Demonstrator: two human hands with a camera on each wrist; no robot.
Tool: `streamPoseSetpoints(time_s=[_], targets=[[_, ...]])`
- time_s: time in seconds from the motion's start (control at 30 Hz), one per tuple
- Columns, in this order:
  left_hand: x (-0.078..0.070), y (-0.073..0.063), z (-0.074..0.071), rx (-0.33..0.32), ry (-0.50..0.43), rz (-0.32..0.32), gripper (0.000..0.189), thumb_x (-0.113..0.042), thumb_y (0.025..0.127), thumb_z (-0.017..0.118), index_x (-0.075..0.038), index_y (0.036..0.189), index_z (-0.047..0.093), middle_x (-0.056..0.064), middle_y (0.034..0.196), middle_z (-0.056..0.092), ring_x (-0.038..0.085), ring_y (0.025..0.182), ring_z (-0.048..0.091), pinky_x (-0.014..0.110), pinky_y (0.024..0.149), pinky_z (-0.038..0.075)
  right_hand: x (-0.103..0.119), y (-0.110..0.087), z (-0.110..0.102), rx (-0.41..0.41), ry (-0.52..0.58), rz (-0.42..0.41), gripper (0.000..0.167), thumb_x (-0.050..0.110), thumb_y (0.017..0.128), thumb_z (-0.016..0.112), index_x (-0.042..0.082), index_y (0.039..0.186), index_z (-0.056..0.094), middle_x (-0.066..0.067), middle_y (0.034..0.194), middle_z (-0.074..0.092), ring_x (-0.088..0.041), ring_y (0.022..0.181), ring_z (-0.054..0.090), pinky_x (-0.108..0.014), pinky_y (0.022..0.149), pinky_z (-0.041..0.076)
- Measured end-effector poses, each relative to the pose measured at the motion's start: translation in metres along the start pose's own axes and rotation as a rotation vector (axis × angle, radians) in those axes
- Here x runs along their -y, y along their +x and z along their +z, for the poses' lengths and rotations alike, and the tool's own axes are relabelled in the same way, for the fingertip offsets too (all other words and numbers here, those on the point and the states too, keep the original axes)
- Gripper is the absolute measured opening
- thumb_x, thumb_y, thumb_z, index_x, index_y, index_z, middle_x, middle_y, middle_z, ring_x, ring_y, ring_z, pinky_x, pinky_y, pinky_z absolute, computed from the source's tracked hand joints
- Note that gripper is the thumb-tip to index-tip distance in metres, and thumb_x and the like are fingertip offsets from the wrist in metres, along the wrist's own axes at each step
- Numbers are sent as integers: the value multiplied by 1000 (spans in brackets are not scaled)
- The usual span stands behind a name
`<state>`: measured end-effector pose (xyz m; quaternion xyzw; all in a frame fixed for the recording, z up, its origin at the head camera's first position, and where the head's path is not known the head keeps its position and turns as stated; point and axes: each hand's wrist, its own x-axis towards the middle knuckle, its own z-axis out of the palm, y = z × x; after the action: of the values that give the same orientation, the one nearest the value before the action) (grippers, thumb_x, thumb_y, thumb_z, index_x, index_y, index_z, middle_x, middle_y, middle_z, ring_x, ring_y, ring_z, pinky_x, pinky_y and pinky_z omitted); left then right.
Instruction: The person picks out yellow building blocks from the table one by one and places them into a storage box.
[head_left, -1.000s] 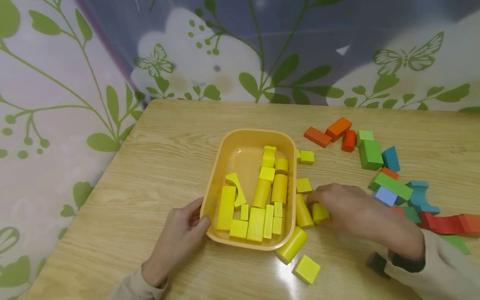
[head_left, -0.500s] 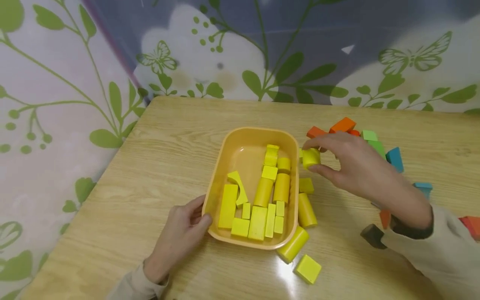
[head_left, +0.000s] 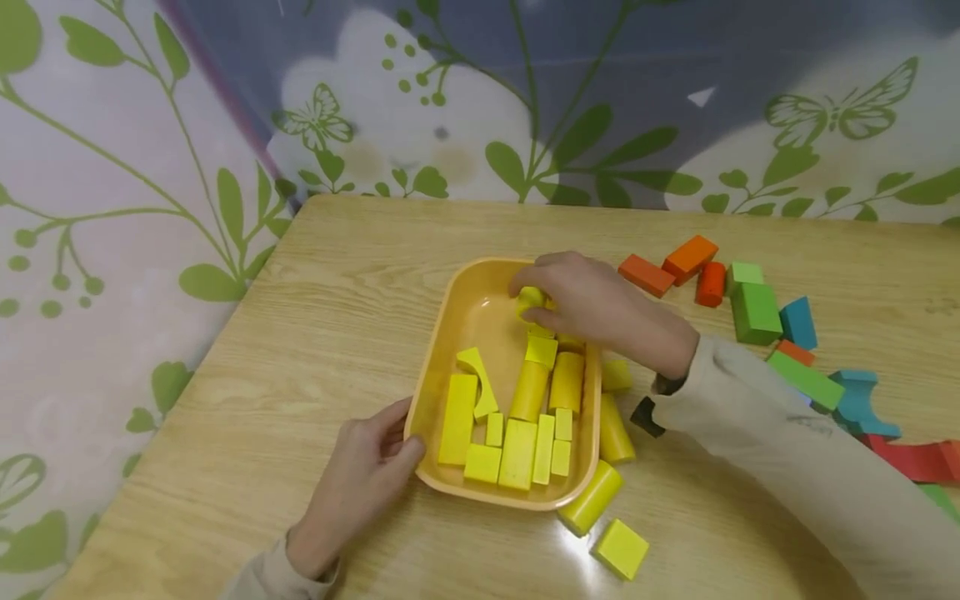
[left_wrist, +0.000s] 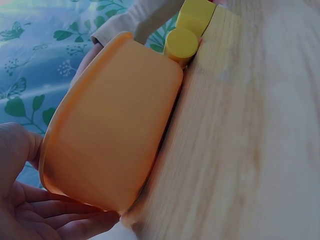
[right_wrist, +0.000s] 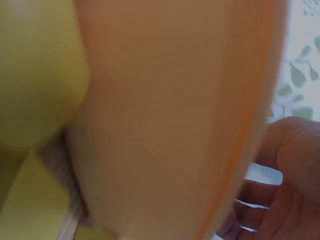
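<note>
An orange tray (head_left: 431, 375) stands on the table with several yellow blocks in it, among them a long rectangular block (head_left: 457, 421) and an arch block (head_left: 480, 387). At its left side my left hand (head_left: 363, 471) grips the rim, thumb on top; in the left wrist view its fingers (left_wrist: 70, 217) reach under the tray wall (left_wrist: 115, 120). Over the tray's far right part, my right hand (head_left: 592, 304) pinches a short yellow cylinder block (head_left: 531, 297), partly hidden by the fingers. The right wrist view is blurred, with the tray's outer wall (right_wrist: 150, 125) close to the camera.
Right of the tray lie yellow cylinders (head_left: 617, 433) and a yellow square block (head_left: 621, 548). Farther right are orange blocks (head_left: 691, 259), green blocks (head_left: 756, 313), blue blocks (head_left: 855, 404) and a red block (head_left: 911, 458). A patterned wall (head_left: 450, 100) rises behind the wooden table (head_left: 360, 267).
My right hand has picked up the short yellow cylinder from the table right of the tray and carried it up and left over the tray. My left hand keeps its grip on the rim.
</note>
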<state>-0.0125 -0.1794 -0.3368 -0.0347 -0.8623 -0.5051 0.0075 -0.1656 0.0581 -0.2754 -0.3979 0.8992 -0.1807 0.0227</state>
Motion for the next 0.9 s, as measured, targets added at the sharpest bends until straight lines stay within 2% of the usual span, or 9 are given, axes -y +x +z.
streamPoseSetpoints(time_s=[0.13,0.2,0.33,0.43,0.73,0.9], targets=[[-1,-1,-1,3,-8,2,45,8,82,52,9,127,57,26,117,63,27,103,66,27,76,58,18,3,8,26,-8,-107,26,14,84,74,8,110,70,-7,105,69,-22,91,63,-36,78,55],[-2,-1,-1,10,-15,2,45,8,83,52,9,128,56,26,119,62,27,104,66,27,76,58,27,0,11,54,-9,-125,27,15,84,75,9,110,70,-6,104,68,-21,92,62,-36,80,55],[-3,0,-2,20,-24,-7,46,7,84,52,9,129,55,26,120,61,28,105,65,26,76,58,39,-6,18,122,-12,-96,29,18,84,74,12,113,69,-5,106,67,-22,97,59,-38,83,53],[-3,0,-2,21,-29,-12,46,7,84,52,10,129,54,27,120,61,28,105,65,26,76,58,41,-9,23,140,-16,-93,29,18,85,73,11,113,68,-6,107,67,-24,98,58,-38,84,53],[-3,-1,-1,15,-29,-14,46,8,83,51,10,129,54,28,122,60,30,107,64,26,78,57,43,-13,26,222,21,-100,29,19,85,74,10,112,69,-6,103,67,-18,91,57,-34,80,52],[-3,-1,-1,14,-41,-22,46,8,83,51,10,129,54,27,122,60,30,107,64,26,77,57,43,-11,29,210,16,-109,29,17,84,75,8,111,68,-5,97,68,-14,81,56,-31,74,52]])
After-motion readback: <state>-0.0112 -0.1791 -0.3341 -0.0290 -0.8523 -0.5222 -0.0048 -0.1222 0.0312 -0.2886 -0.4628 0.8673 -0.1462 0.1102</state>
